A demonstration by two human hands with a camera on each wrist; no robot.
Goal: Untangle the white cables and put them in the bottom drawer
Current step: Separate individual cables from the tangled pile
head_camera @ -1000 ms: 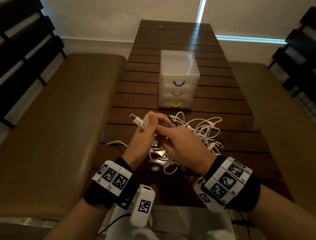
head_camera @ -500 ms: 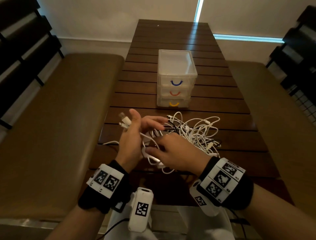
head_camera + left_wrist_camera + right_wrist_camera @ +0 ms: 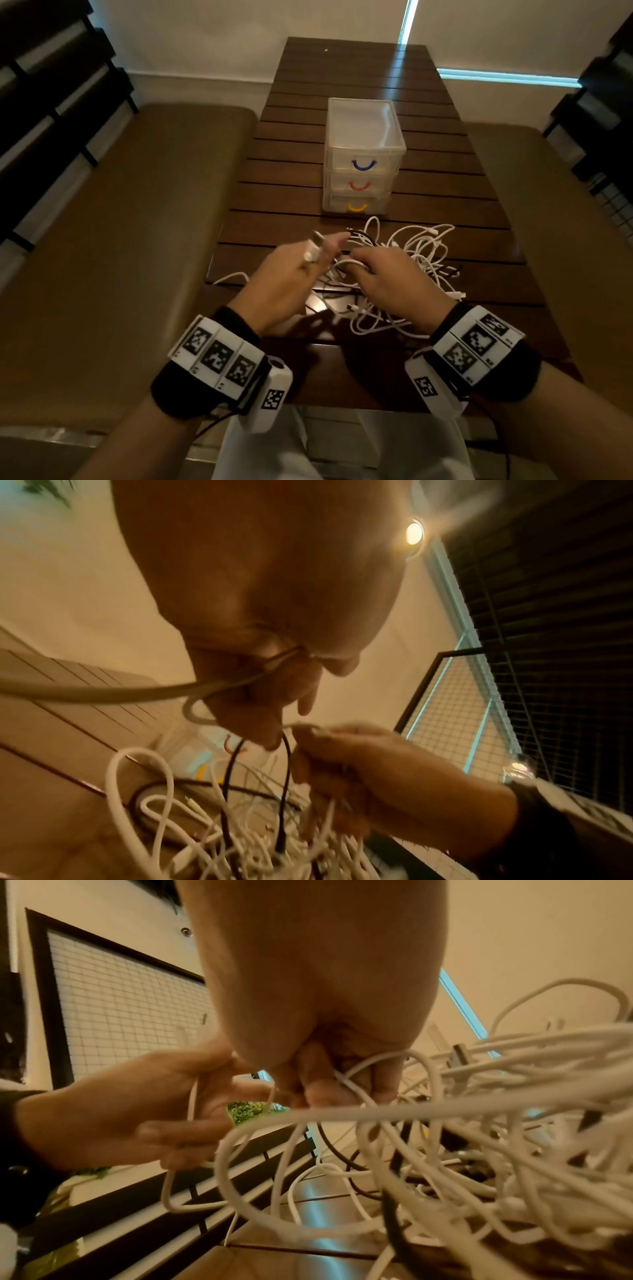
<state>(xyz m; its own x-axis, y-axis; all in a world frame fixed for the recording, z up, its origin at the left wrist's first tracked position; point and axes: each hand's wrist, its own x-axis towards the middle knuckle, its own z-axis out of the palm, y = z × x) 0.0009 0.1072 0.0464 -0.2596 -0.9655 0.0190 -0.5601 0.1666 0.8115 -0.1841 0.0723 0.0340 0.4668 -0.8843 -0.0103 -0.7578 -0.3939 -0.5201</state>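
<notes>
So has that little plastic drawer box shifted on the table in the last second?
No. The drawer box sits on the same table slats, just behind the cable pile; only the camera view shifted.

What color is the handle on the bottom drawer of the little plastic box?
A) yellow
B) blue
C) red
A: on the plastic drawer unit, the bottom drawer has a yellow handle, below the red and blue ones.

This looks like a home dining nook or café-style seating corner. A dark slatted wooden worktop point(image 3: 359, 68) runs between two padded brown benches point(image 3: 137, 240), against a plain cream wall point(image 3: 239, 34). Black-framed wire-mesh panels point(image 3: 130, 1001) and a recessed ceiling light point(image 3: 413, 532) complete it.
</notes>
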